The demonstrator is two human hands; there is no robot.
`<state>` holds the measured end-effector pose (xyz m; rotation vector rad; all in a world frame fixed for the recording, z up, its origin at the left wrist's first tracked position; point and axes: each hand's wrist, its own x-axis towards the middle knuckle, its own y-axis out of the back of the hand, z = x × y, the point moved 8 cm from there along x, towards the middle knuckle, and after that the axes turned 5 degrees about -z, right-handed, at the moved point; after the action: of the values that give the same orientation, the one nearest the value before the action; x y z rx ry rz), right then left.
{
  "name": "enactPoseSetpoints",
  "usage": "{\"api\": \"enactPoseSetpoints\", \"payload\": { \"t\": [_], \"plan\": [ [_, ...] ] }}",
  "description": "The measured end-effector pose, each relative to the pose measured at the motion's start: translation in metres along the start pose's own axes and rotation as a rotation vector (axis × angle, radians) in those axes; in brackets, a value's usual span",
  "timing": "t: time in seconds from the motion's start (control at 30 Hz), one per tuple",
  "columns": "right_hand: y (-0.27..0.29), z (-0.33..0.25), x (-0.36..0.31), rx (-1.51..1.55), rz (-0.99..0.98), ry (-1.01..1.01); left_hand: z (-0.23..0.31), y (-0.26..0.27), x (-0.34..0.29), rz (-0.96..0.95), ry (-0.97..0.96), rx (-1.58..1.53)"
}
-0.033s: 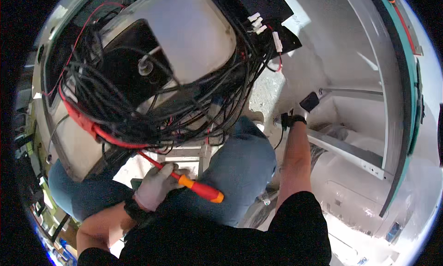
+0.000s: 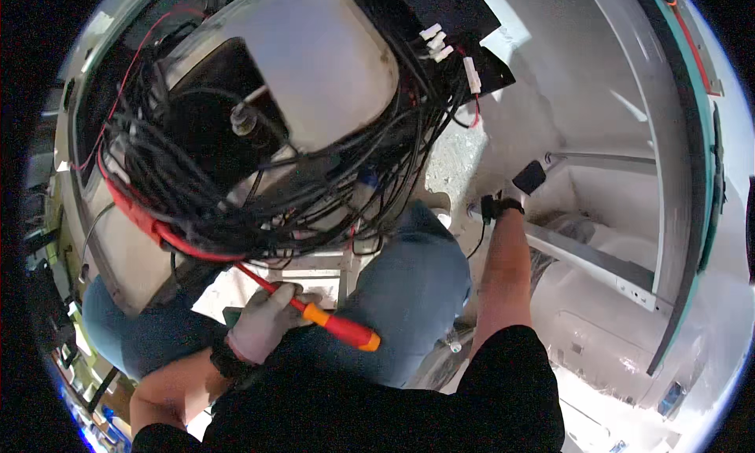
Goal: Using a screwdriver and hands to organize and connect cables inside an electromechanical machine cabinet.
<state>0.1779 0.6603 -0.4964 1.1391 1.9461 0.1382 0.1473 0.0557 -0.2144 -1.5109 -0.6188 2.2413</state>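
My gloved left hand [image 2: 263, 323] is closed around the red shaft of a screwdriver [image 2: 342, 329] with a red and orange handle. The handle points to the lower right, and the tip end reaches the red edge under the cable bundle [image 2: 236, 193]. Whether the tip touches anything is hidden. My right arm stretches forward on the right, a black band at its wrist. Beyond that band my right hand [image 2: 513, 192] barely stands out from the pale background, and its fingers cannot be made out. A black pad-like piece [image 2: 529, 177] on a metal rod is close to it.
Many black cables loop over a pale moulded panel [image 2: 330, 60] with a dark opening. White connectors [image 2: 472, 74] hang at its right. A metal crossbar [image 2: 590, 260] and a curved, teal-edged frame [image 2: 684, 185] bound the right side. My knees lie below the cables.
The cable bundle and panel sit slightly further left and lower in the picture. My left hand still holds the screwdriver in nearly the same place; my right arm has hardly moved.
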Motion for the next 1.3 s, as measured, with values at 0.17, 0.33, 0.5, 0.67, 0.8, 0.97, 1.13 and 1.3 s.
{"api": "enactPoseSetpoints", "payload": {
  "t": [0.17,0.33,0.5,0.67,0.8,0.97,1.13,1.3],
  "plan": [
    [0.011,0.053,0.055,0.126,0.058,-0.01,0.003,0.003,0.0,0.123,0.002,0.053],
    [0.013,0.066,0.067,0.105,0.133,-0.024,0.001,-0.002,0.007,0.027,0.034,0.019],
    [0.022,0.049,0.079,0.032,0.187,0.018,-0.004,0.003,0.006,0.106,0.081,0.035],
    [0.034,0.029,0.086,-0.084,0.261,0.059,-0.003,-0.004,0.013,0.023,0.06,0.057],
    [0.035,0.031,0.084,-0.146,0.281,0.057,-0.005,-0.004,0.014,0.03,0.077,0.064],
    [0.032,0.045,0.084,-0.217,0.266,0.016,-0.005,-0.003,0.013,0.071,0.076,0.03],
    [0.03,0.057,0.082,-0.283,0.246,-0.012,-0.004,-0.006,0.014,0.045,0.077,0.058],
    [0.028,0.053,0.078,-0.346,0.245,0.009,-0.004,-0.002,0.012,0.09,0.061,0.051]
  ]
}}
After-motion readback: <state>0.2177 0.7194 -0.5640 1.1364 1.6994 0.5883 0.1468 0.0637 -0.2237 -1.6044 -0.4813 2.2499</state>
